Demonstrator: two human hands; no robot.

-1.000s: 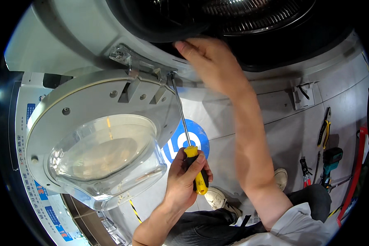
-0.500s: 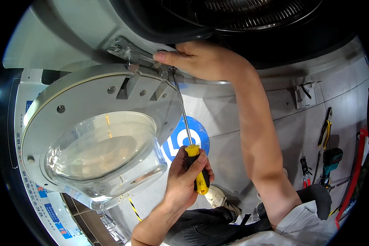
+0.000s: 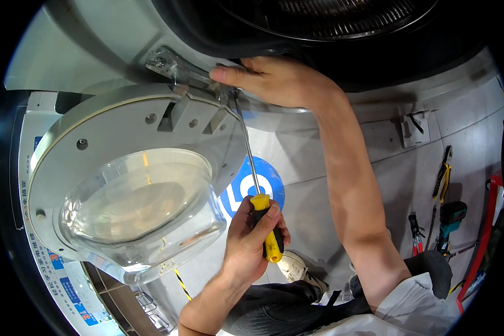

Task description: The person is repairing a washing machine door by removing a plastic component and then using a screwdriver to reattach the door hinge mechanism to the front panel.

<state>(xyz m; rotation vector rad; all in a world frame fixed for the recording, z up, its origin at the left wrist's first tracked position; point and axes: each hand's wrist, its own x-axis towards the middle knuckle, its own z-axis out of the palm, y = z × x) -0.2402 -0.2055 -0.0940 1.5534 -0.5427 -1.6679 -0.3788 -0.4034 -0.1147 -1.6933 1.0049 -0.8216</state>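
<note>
My left hand [image 3: 251, 241] is wrapped round the yellow-and-black screwdriver [image 3: 272, 246]. Its long metal shaft reaches up to the metal hinge [image 3: 165, 64] on the washer's pale front panel [image 3: 84, 56]; the tip is hard to make out. My right hand [image 3: 277, 84] lies across the rim of the opening beside the dark rubber seal [image 3: 204, 28], thumb on the hinge, other fingers curled and mostly hidden. The round door [image 3: 56, 185], with its clear glass bowl [image 3: 151, 224], hangs open from the hinge at left.
On the tiled floor [image 3: 302, 213] at right lie pliers [image 3: 443, 182], red-handled pliers [image 3: 416, 241], a teal-and-black power tool [image 3: 452, 218] and a red object [image 3: 490, 213]. A small pale box [image 3: 415, 134] sits near the machine's base; a blue floor sticker [image 3: 269, 173] is below the door.
Over the last second my right hand has moved left, bringing its thumb onto the hinge. The screwdriver in my left hand has risen slightly in view.
</note>
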